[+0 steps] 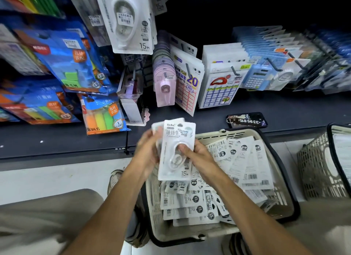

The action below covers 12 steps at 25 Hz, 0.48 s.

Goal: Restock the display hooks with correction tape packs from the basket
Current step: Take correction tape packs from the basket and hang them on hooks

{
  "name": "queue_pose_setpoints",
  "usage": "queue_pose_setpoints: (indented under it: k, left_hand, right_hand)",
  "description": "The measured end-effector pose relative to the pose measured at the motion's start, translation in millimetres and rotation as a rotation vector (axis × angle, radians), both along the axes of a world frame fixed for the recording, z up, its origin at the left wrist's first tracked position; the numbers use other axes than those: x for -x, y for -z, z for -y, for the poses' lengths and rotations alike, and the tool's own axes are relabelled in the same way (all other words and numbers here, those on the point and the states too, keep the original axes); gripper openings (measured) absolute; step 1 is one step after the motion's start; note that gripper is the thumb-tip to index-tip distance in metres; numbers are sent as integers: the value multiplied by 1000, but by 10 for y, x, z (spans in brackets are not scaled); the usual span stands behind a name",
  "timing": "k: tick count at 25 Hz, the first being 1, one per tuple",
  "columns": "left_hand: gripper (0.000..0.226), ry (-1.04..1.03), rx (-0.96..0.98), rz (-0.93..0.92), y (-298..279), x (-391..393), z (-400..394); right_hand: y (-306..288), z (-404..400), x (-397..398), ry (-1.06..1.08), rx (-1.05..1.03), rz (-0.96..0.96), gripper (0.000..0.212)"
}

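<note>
Both hands were up over the basket (247, 135), the left hand (147, 150) curled round the left edge of a small stack of correction tape packs (176, 150), the right hand (197, 155) pinching the front pack with thumb on the blister. More packs lay heaped in the basket below. The risk, I judged: the stack was fanned, so a rear pack could slip out, or the hang holes fail to line up on a hook. The same white packs (129, 20) hung above left; pink tapes (164, 83), sticker sheets (188, 83) and a phone (247, 120) crowded the shelf ahead.
</note>
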State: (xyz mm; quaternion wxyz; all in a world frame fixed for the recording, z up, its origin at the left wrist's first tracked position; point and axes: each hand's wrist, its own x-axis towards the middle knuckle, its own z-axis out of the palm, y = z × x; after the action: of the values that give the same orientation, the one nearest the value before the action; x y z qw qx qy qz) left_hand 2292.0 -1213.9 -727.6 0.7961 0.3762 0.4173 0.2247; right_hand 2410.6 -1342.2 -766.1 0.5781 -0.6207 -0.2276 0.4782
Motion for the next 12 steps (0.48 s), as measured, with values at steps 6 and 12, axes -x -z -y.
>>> queue_pose_setpoints:
  k: [6,12]
  left_hand:
    - [35,65,-59,-244,210,158,49]
    - [25,-23,-29,-208,257,191,7]
  right_hand:
    - [395,312,-115,-509,321,807,54]
    - [533,380,16,-281,177,948,23]
